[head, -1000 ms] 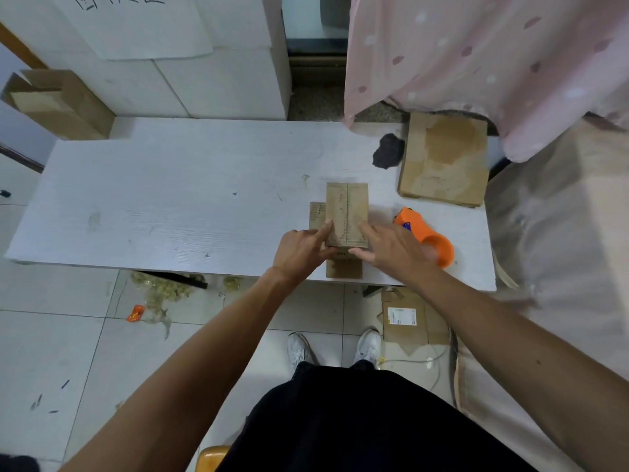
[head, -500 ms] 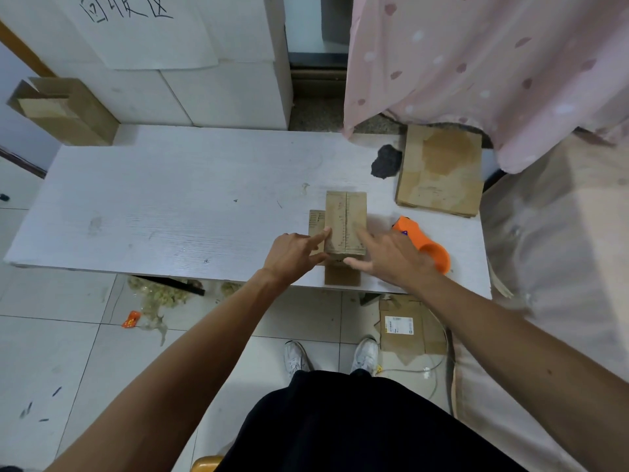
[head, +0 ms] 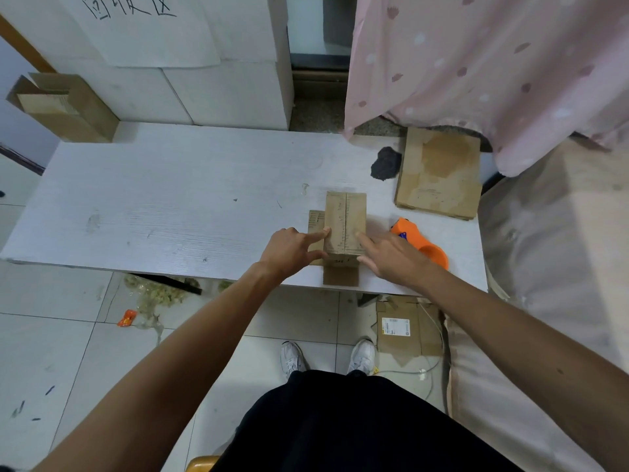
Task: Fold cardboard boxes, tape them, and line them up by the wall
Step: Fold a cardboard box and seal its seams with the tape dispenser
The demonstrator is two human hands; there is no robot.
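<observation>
While the left hand (head: 292, 248) presses a straight forefinger against the left top edge of the small cardboard box (head: 345, 221), thumb lower on its side, the right hand (head: 391, 257) lays a straight forefinger on the right top flap. Neither is curled round anything; both are open and pressing. The box stands near the front edge of the desk (head: 170, 206), its two top flaps meeting along a middle seam with no tape that I can make out. One loose flap sticks out flat toward the person and another to the left. It looks light and thin-walled, stiff along its creases but easy to dent or to skid on the smooth top, so I would pin the flaps close to the seam and brace the sides rather than squeeze the middle. An orange tape dispenser (head: 422, 245) lies just beside the right hand — handy for that seam. Farther back sit a stack of flat cardboard (head: 439, 172) and, beyond the desk's far left corner, a folded box (head: 64, 107).
</observation>
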